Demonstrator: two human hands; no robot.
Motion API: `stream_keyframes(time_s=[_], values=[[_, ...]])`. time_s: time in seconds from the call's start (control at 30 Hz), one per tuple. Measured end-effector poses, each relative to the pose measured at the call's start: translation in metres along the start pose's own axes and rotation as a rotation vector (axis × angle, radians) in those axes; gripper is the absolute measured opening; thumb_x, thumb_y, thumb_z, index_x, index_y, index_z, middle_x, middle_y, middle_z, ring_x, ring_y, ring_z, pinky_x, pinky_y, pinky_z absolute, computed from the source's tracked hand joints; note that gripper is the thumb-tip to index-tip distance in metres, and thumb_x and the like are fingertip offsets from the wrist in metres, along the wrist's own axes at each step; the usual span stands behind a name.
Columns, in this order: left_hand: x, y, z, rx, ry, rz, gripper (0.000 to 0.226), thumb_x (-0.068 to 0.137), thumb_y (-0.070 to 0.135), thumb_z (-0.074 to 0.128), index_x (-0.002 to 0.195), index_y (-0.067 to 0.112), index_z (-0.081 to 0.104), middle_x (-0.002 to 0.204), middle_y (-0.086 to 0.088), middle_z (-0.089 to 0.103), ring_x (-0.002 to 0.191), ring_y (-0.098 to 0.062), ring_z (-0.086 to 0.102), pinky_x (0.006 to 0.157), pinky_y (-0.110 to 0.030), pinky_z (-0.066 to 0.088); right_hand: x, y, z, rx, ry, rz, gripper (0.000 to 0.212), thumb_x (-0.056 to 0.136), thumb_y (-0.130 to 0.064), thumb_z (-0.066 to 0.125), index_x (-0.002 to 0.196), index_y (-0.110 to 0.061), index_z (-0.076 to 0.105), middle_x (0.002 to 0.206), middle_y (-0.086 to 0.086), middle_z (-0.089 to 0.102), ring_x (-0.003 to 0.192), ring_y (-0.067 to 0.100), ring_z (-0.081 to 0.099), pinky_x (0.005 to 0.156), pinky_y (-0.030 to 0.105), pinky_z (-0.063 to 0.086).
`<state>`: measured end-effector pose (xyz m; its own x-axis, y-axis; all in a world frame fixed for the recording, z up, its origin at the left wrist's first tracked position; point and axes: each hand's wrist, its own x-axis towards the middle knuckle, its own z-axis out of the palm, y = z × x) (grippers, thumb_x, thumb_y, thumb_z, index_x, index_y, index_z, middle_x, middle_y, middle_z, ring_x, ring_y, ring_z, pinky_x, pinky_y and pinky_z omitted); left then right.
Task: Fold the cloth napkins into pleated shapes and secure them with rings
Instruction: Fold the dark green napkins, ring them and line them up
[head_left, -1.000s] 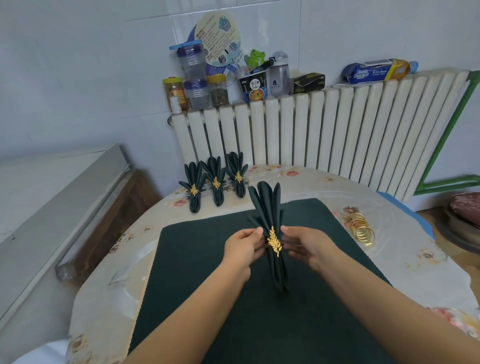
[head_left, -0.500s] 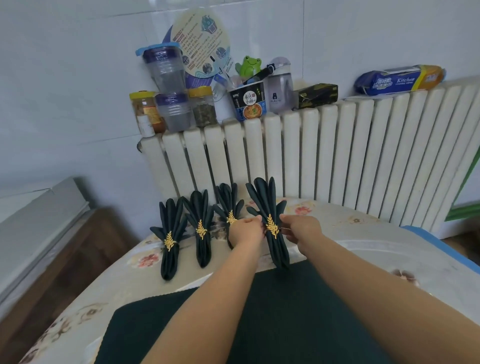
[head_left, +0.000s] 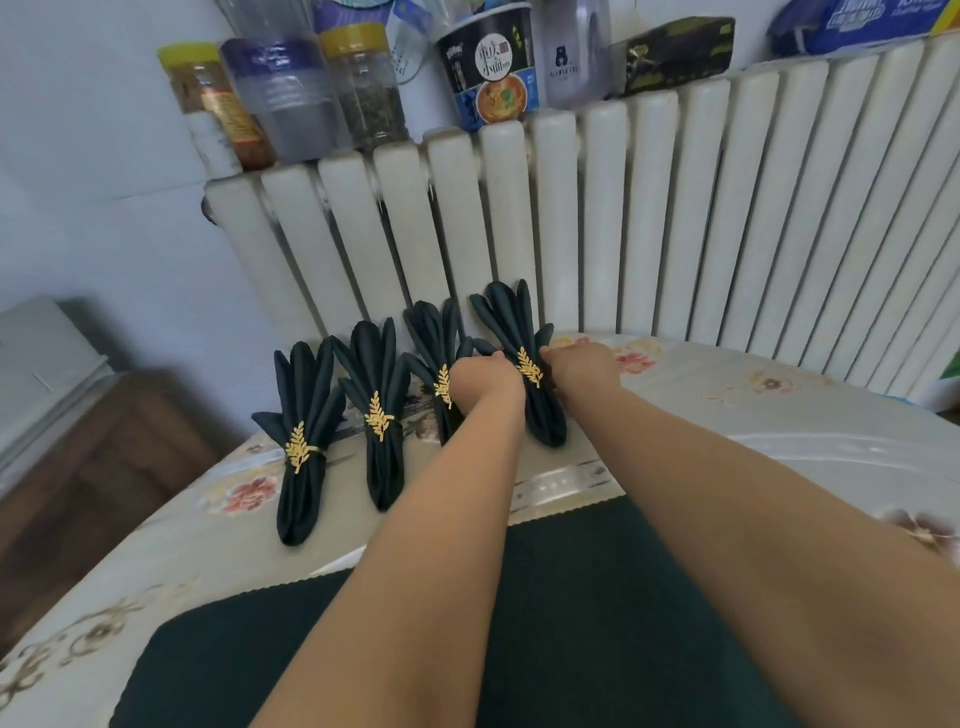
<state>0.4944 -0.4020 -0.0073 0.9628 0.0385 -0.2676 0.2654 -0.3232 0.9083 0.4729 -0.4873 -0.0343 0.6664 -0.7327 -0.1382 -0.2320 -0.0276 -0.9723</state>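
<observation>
Several dark green pleated napkins lie in a row at the far edge of the table, each bound by a gold leaf ring. The rightmost napkin (head_left: 511, 332) with its ring (head_left: 530, 366) sits between my hands. My left hand (head_left: 485, 376) grips its left side and my right hand (head_left: 579, 364) grips its right side at ring height. The neighbouring napkin (head_left: 431, 338) is partly hidden by my left hand. Two more napkins (head_left: 379, 395) (head_left: 304, 415) lie further left. A flat dark green cloth (head_left: 571, 623) is spread under my forearms.
A white radiator (head_left: 675, 218) stands just behind the napkins, with jars (head_left: 363, 88), a noodle cup (head_left: 491, 67) and boxes on top. The floral tablecloth (head_left: 753, 415) covers the round table. A wooden cabinet (head_left: 78, 457) stands at the left.
Both hands carried the ringed napkin from the middle of the flat cloth to the far edge, beside the three others. The camera leaned forward and closer.
</observation>
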Motion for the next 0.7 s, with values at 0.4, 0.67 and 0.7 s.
stream_keyframes(time_s=[0.4, 0.67, 0.7], values=[[-0.066, -0.020, -0.039, 0.100, -0.024, 0.136, 0.030, 0.098, 0.020, 0.042, 0.110, 0.001, 0.061, 0.107, -0.016, 0.065, 0.101, -0.032, 0.061, 0.072, -0.031, 0.047, -0.089, 0.003, -0.047, -0.248, -0.008, -0.156, 0.027, 0.092, -0.022, 0.053, 0.114, -0.013, 0.065, 0.110, 0.003, 0.067, 0.101, 0.019, 0.059, 0.087, 0.028, 0.045], [-0.168, -0.066, -0.111, 0.304, -0.181, 0.363, 0.021, 0.097, 0.022, 0.045, 0.110, 0.014, 0.059, 0.099, 0.003, 0.058, 0.086, -0.014, 0.050, 0.071, -0.024, 0.037, -0.200, 0.011, -0.092, -0.422, -0.107, -0.311, 0.024, 0.090, -0.027, 0.059, 0.111, -0.020, 0.066, 0.110, -0.002, 0.068, 0.101, 0.012, 0.060, 0.086, 0.024, 0.045], [-0.181, -0.074, -0.120, 0.321, -0.198, 0.374, 0.023, 0.097, 0.023, 0.045, 0.113, 0.015, 0.060, 0.105, 0.003, 0.059, 0.088, -0.012, 0.050, 0.073, -0.023, 0.037, -0.216, 0.013, -0.097, -0.442, -0.121, -0.320, 0.024, 0.089, -0.027, 0.059, 0.111, -0.021, 0.067, 0.109, -0.003, 0.068, 0.101, 0.011, 0.061, 0.087, 0.024, 0.045]])
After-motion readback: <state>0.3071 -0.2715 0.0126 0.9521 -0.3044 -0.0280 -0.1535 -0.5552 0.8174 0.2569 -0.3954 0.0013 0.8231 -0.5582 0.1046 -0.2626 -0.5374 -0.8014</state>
